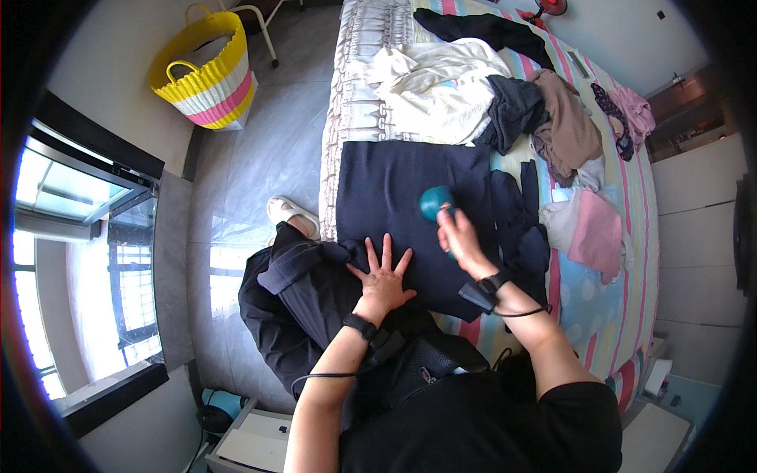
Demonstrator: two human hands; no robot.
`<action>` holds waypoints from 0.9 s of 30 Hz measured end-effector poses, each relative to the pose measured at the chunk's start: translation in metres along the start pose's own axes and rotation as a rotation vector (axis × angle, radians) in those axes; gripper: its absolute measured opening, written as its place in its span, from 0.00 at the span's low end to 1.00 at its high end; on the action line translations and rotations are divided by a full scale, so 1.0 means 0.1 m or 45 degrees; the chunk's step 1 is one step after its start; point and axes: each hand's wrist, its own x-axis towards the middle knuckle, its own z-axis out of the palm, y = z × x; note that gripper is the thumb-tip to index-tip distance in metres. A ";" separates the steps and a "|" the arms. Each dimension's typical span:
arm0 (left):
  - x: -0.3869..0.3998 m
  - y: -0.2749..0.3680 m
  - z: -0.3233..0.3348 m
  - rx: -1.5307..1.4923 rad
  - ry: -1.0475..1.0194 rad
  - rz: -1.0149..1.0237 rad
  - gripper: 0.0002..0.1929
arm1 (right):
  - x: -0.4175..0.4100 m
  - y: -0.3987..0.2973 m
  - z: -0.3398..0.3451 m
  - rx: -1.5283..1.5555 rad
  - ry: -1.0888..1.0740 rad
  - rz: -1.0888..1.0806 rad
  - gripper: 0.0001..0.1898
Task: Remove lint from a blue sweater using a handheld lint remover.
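Observation:
A black knitted garment (pixel 408 189) lies spread on the bed before me, its sleeve or side part folded at the right. My left hand (pixel 383 281) rests flat on its near left part, fingers spread, holding nothing. In my right hand (pixel 460 236) is a teal handheld device with a round head (pixel 434 202), perhaps a fabric shaver; its head is over the middle of the garment. Whether the head touches the cloth I cannot tell. Both wrists wear black straps with cables.
Beyond the garment lie a cream garment (pixel 437 88), a dark grey one (pixel 513 109) and a brown one (pixel 568 124). Pink cloth (pixel 597 230) is on the bed (pixel 639 195) at right. A yellow woven basket (pixel 207 83) stands by the wall at upper left.

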 end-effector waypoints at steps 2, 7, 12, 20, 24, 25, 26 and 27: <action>0.00 0.00 0.00 -0.005 -0.006 0.004 0.48 | -0.14 0.02 0.20 -0.108 -0.166 -0.053 0.17; 0.00 -0.02 0.02 -0.014 0.016 0.022 0.48 | -0.25 0.10 0.13 -0.190 -0.146 -0.079 0.18; -0.01 0.00 -0.01 0.008 -0.004 0.003 0.48 | -0.15 0.12 -0.39 -0.236 0.103 -0.061 0.18; 0.00 0.02 -0.02 0.026 -0.027 -0.007 0.48 | 0.74 -0.22 -0.45 -0.170 0.204 -0.143 0.20; 0.01 0.03 -0.03 0.018 -0.027 0.001 0.48 | 1.08 -0.32 -0.36 -0.306 0.214 -0.197 0.17; 0.01 0.03 -0.03 0.008 -0.030 0.002 0.48 | 1.07 -0.32 -0.31 -0.263 0.218 -0.192 0.19; 0.00 0.03 -0.02 0.007 -0.033 0.001 0.48 | 1.05 -0.31 -0.30 -0.219 0.226 -0.186 0.20; 0.01 0.02 -0.01 0.007 -0.029 0.001 0.48 | 0.98 -0.29 -0.30 -0.220 0.222 -0.185 0.20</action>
